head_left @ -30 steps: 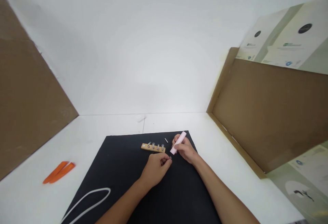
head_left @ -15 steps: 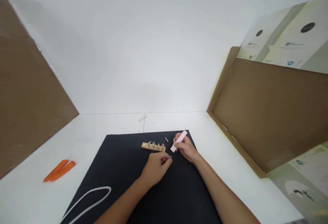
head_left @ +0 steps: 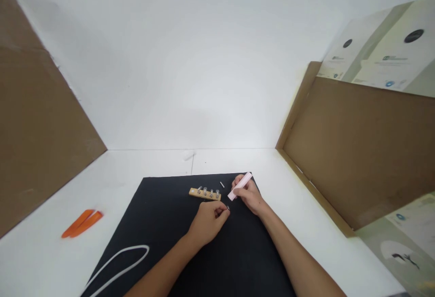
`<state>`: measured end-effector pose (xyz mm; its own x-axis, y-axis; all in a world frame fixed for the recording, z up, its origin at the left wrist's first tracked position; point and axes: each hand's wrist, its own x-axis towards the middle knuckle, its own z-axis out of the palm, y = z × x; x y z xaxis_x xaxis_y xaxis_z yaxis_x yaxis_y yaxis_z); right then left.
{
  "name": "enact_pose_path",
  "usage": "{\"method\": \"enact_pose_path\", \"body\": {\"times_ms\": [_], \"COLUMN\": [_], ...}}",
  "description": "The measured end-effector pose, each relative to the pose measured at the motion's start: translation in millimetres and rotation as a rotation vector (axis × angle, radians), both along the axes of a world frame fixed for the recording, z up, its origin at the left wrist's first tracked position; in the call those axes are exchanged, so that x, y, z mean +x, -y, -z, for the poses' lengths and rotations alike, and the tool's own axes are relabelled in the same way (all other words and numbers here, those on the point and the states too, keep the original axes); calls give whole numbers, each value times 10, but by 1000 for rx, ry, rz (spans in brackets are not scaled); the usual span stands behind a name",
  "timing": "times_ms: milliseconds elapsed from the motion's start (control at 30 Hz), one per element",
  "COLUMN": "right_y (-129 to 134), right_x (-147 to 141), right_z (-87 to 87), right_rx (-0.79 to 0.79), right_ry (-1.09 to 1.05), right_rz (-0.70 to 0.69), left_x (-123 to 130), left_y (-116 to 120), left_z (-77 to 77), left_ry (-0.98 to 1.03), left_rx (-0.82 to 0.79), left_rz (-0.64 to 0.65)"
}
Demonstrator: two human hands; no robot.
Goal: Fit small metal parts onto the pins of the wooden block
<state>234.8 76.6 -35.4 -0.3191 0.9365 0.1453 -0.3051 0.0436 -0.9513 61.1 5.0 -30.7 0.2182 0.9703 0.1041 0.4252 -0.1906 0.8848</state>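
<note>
While the right hand (head_left: pixel 249 196) wraps its fingers (head_left: pixel 238 191) closed around a pale pink stick (head_left: pixel 245 180), the left hand (head_left: pixel 207 222) pinches a tiny dark metal piece (head_left: pixel 228 208) between its fingers (head_left: pixel 220 210), near the end of a wooden strip (head_left: pixel 205 193) set with bolts. The strip lies on a black mat (head_left: pixel 163 224) on the white table (head_left: pixel 136 165), with two orange pry tools (head_left: pixel 81 223) well off to the left.

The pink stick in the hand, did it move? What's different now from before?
The pink stick in the right hand has tipped a little, its top end leaning further to the right. Nothing was picked up or let go. The left hand still pinches the small dark bit, and the wooden bar and orange strips lie as they were.
</note>
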Motion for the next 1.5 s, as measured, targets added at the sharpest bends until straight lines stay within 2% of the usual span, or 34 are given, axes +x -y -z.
{"method": "enact_pose_path", "body": {"times_ms": [100,167,333,400,467,633,700,967,1033,1200,1267,1400,1500], "right_y": [-62,-70,12,39,38,-56,-83,-1,3,-24,-19,21,33], "right_x": [17,40,65,49,28,26,50,61,48,63,79,87,69], "right_z": [54,59,-17,-44,-44,46,71,-4,-15,-13,-12,-20,-26], "right_rx": [29,29,-9,-23,-35,-6,9,11,17,77,95,88,84], "right_ry": [65,55,-57,-99,-110,-6,25,5,32,211,219,108,92], "right_rz": [135,135,-112,-163,-142,69,95,-49,-32,119,99,-31,-19], "left_x": [4,7,7,4,3,1,0,1,1,0,-1,-4,-4], "left_y": [-3,-5,-3,-3,-3,-3,-3,0,1,1,-1,-5,-6], "left_z": [-7,-9,4,13,18,12,7,-9,-15,-15,-12,-10,-10], "left_ry": [4,8,11,10,9,9,2,-3,-2,-13,-14,-17,-17], "left_rx": [-2,-1,-1,4,3,10,16,7,3,8,9,12,16], "left_rz": [2,7,6,4,0,8,8,7,11,2,4,9,8]}}
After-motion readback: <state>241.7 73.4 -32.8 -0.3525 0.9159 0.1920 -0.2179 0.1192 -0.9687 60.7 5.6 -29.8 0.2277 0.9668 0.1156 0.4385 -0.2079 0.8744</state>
